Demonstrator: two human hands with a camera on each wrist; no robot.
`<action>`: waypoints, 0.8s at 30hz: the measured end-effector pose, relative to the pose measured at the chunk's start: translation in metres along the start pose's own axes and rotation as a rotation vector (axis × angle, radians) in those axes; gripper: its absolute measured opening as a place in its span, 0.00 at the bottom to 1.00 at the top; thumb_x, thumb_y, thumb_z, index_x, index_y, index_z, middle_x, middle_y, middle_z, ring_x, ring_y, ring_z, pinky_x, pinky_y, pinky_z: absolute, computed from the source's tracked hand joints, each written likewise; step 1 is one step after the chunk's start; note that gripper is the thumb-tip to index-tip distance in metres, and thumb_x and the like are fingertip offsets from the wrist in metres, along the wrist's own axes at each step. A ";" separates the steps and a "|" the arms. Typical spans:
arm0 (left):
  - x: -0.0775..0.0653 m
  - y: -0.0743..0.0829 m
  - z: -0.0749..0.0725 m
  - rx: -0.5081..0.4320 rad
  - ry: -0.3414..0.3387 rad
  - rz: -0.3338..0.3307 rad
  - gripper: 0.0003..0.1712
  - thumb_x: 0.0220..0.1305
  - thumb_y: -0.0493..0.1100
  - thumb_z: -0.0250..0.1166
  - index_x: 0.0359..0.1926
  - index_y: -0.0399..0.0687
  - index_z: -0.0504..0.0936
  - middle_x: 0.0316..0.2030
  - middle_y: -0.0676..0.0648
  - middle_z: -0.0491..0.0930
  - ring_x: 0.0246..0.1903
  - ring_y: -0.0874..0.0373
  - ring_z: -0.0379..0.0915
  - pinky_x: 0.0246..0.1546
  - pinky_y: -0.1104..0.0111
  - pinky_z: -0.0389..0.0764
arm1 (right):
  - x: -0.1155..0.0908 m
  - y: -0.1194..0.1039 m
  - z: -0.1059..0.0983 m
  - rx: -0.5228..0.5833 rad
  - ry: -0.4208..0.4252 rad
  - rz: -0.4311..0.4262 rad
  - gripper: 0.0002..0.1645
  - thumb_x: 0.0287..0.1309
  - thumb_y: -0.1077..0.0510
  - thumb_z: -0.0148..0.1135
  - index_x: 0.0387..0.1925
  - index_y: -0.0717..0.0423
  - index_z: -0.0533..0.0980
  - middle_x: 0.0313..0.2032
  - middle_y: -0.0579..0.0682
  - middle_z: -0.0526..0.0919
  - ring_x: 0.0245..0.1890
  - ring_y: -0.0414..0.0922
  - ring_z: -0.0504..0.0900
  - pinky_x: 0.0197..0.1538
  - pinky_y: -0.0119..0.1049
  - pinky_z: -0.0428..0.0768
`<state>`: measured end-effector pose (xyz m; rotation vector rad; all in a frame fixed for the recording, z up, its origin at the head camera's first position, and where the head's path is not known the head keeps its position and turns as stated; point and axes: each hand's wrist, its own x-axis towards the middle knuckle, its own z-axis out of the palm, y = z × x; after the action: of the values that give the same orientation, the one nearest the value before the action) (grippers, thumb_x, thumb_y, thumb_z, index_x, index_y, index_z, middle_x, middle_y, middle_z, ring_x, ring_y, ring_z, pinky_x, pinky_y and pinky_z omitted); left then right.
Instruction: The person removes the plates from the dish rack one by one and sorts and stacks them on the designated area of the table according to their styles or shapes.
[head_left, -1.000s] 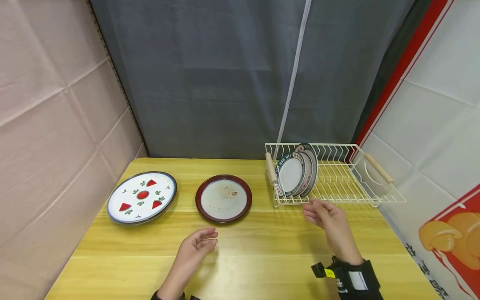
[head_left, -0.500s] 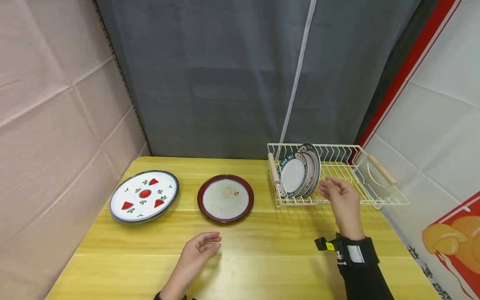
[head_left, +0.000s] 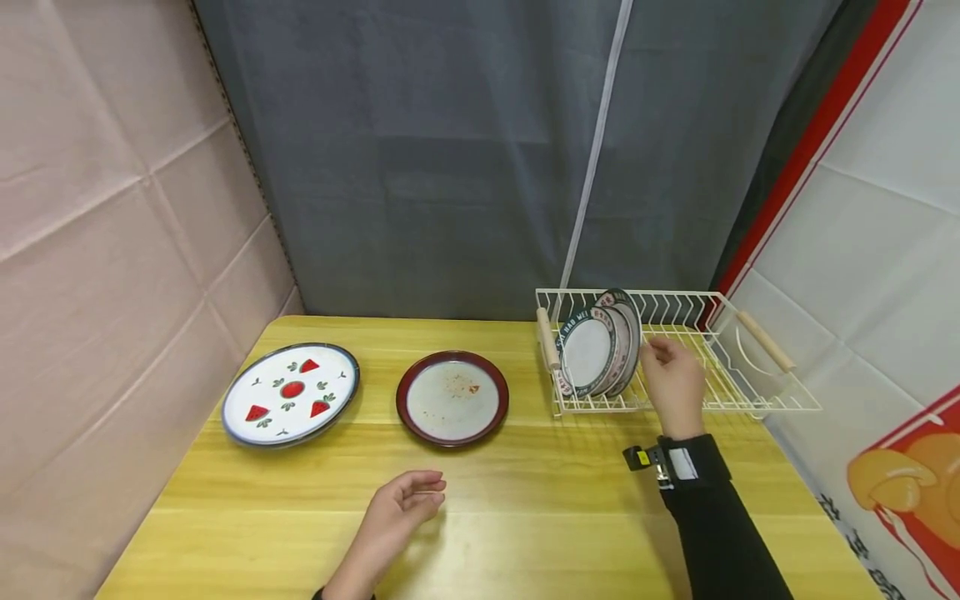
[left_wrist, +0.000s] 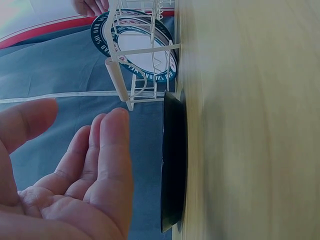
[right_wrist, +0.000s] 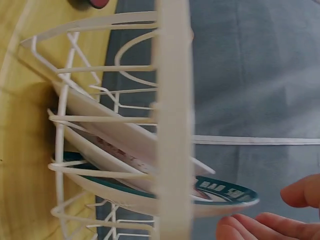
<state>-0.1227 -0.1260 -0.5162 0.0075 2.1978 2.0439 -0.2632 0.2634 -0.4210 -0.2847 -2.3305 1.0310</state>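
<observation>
Plates with green, lettered rims [head_left: 587,354] lean on edge at the left end of a white wire dish rack [head_left: 675,408]. My right hand [head_left: 673,385] is over the rack, just right of the rearmost plate. In the right wrist view, the thumb [right_wrist: 302,191] and fingers lie on either side of that plate's edge [right_wrist: 245,197], with a gap showing. My left hand [head_left: 397,521] hovers over the table, loosely bent and holding nothing. Nearest to it is a brown-rimmed plate [head_left: 452,400] with crumbs or stains on its white middle.
At the table's left lies a white, blue-rimmed plate [head_left: 291,394] with watermelon pictures, apparently stacked on another. The rack has wooden handles [head_left: 765,340] at both ends. A grey curtain [head_left: 420,167] hangs behind the wooden table [head_left: 517,517], with light walls at either side.
From the rack's front edge, my right hand has reached forward over the rack to the right side of the plates. My left hand has hardly moved, and the plates stay where they were.
</observation>
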 end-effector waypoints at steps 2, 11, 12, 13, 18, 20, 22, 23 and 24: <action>0.000 0.000 0.000 0.002 0.001 -0.002 0.24 0.77 0.34 0.70 0.67 0.22 0.81 0.61 0.27 0.88 0.57 0.50 0.89 0.52 0.76 0.89 | 0.001 0.002 0.004 -0.014 -0.027 0.008 0.24 0.82 0.57 0.61 0.64 0.74 0.84 0.55 0.75 0.91 0.53 0.71 0.92 0.48 0.53 0.87; -0.004 -0.002 -0.001 0.017 -0.023 -0.012 0.25 0.77 0.35 0.70 0.67 0.23 0.81 0.61 0.28 0.88 0.58 0.50 0.89 0.53 0.75 0.89 | 0.005 0.005 0.017 -0.239 -0.077 -0.166 0.16 0.74 0.67 0.60 0.51 0.80 0.84 0.36 0.76 0.90 0.33 0.71 0.89 0.32 0.59 0.81; -0.005 -0.002 -0.001 0.019 -0.024 -0.013 0.25 0.77 0.35 0.70 0.67 0.23 0.81 0.61 0.28 0.88 0.58 0.48 0.89 0.54 0.74 0.89 | 0.005 0.003 0.017 -0.267 -0.080 -0.170 0.15 0.73 0.68 0.60 0.49 0.80 0.84 0.34 0.76 0.89 0.32 0.71 0.88 0.31 0.58 0.79; -0.005 -0.002 -0.001 0.022 -0.027 -0.013 0.25 0.77 0.36 0.70 0.67 0.23 0.81 0.62 0.28 0.88 0.59 0.46 0.89 0.54 0.73 0.90 | 0.005 0.001 0.018 -0.292 -0.082 -0.168 0.14 0.73 0.69 0.59 0.47 0.80 0.84 0.33 0.76 0.89 0.31 0.72 0.88 0.31 0.59 0.78; -0.007 -0.003 -0.002 0.024 -0.036 -0.021 0.25 0.78 0.37 0.70 0.68 0.23 0.80 0.62 0.28 0.88 0.60 0.42 0.89 0.55 0.69 0.92 | 0.005 -0.008 0.020 -0.369 -0.100 -0.124 0.14 0.72 0.69 0.58 0.41 0.82 0.83 0.34 0.79 0.88 0.35 0.76 0.89 0.39 0.69 0.84; -0.006 -0.003 -0.002 0.024 -0.038 -0.024 0.25 0.78 0.37 0.70 0.68 0.23 0.80 0.62 0.28 0.87 0.60 0.43 0.89 0.55 0.69 0.92 | 0.006 -0.010 0.020 -0.375 -0.102 -0.117 0.14 0.71 0.69 0.59 0.38 0.82 0.83 0.33 0.78 0.88 0.35 0.75 0.89 0.39 0.70 0.85; -0.006 -0.003 -0.001 0.022 -0.043 -0.025 0.26 0.78 0.37 0.70 0.68 0.23 0.80 0.62 0.28 0.87 0.60 0.43 0.89 0.55 0.70 0.92 | 0.007 -0.010 0.020 -0.379 -0.098 -0.121 0.15 0.70 0.69 0.59 0.34 0.81 0.84 0.31 0.77 0.88 0.34 0.75 0.89 0.39 0.70 0.85; -0.006 -0.003 -0.001 0.020 -0.044 -0.025 0.26 0.78 0.37 0.70 0.68 0.23 0.80 0.62 0.28 0.87 0.60 0.43 0.89 0.54 0.70 0.92 | 0.008 -0.010 0.019 -0.382 -0.099 -0.123 0.15 0.69 0.69 0.60 0.32 0.81 0.84 0.30 0.77 0.88 0.34 0.75 0.89 0.39 0.70 0.85; -0.006 -0.003 0.000 0.019 -0.044 -0.024 0.26 0.79 0.37 0.70 0.68 0.23 0.80 0.62 0.28 0.87 0.60 0.43 0.89 0.54 0.69 0.92 | 0.009 -0.010 0.019 -0.388 -0.101 -0.125 0.15 0.68 0.69 0.60 0.31 0.80 0.84 0.30 0.77 0.88 0.33 0.75 0.89 0.38 0.70 0.85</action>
<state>-0.1167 -0.1271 -0.5187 0.0280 2.1802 1.9905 -0.2811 0.2486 -0.4203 -0.2347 -2.5947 0.5392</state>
